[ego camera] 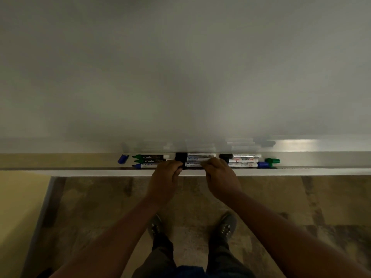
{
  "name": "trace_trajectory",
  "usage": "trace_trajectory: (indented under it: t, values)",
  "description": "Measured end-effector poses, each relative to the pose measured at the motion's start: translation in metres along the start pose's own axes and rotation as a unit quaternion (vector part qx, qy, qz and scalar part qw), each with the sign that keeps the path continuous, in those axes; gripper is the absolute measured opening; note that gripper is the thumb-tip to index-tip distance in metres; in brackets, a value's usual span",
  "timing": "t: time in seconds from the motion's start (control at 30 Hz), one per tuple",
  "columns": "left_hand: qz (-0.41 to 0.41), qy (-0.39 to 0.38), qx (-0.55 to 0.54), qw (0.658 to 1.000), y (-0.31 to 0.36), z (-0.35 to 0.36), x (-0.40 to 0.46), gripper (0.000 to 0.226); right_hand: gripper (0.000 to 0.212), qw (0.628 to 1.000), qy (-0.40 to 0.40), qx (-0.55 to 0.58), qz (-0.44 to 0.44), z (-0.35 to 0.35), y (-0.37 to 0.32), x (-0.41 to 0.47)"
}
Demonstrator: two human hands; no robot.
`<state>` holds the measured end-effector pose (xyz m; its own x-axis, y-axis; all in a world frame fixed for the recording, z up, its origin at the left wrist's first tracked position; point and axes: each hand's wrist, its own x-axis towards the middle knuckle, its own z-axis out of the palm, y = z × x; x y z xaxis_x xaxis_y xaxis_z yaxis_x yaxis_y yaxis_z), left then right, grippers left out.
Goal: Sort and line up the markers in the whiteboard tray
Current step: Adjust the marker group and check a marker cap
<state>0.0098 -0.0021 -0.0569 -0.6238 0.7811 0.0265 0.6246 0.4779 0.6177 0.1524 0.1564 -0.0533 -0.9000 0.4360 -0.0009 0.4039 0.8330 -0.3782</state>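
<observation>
Filling most of the head view: a pale whiteboard (180,67), dimly lit, with a long metal whiteboard tray (80,160) along its lower edge. Below that, mottled brown floor (100,197), a yellowish wall strip at far left, and two grey shoes (225,225) under dark trousers.

Reaching up to the tray's middle from below: left hand (163,178) and right hand (219,177), set near each other. Between them, a stack of three white-barrelled middle markers (195,159) with black caps toward the left. Left grip curled round the black-capped end of the nearest marker; right grip pinching the opposite end of that same marker, fingertips bent over the barrel.

Lying lengthwise along the tray, parallel to its edge: every marker. Just left of the left hand, two green markers (150,159) with caps pointing left and a blue-capped one below them. Farther left, a loose blue cap (122,159), tilted. Just right of the right hand, another group of right-side markers (244,160), with a blue cap and a green cap (272,161) at their right end.
</observation>
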Motion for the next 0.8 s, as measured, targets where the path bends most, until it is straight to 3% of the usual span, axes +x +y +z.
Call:
trace_trajectory:
  t: [0.23,0.47,0.63,0.8]
  values:
    - [0.021,-0.011,-0.021,1.0,0.022,0.013,0.007,0.022,0.021,0.99,0.07,-0.02,0.123,-0.02,0.044,-0.017]
    - [0.048,-0.029,-0.055,0.997,0.06,0.035,0.021,0.023,0.013,0.979,0.069,-0.079,0.176,-0.049,0.089,-0.025]
    - [-0.037,-0.041,-0.122,0.991,0.1,0.047,0.046,0.015,0.016,0.97,0.056,-0.07,0.226,-0.063,0.108,-0.031]
    - [-0.089,-0.08,-0.089,0.989,0.12,0.058,0.054,0.012,0.024,0.962,0.03,-0.021,0.272,-0.067,0.114,-0.033]
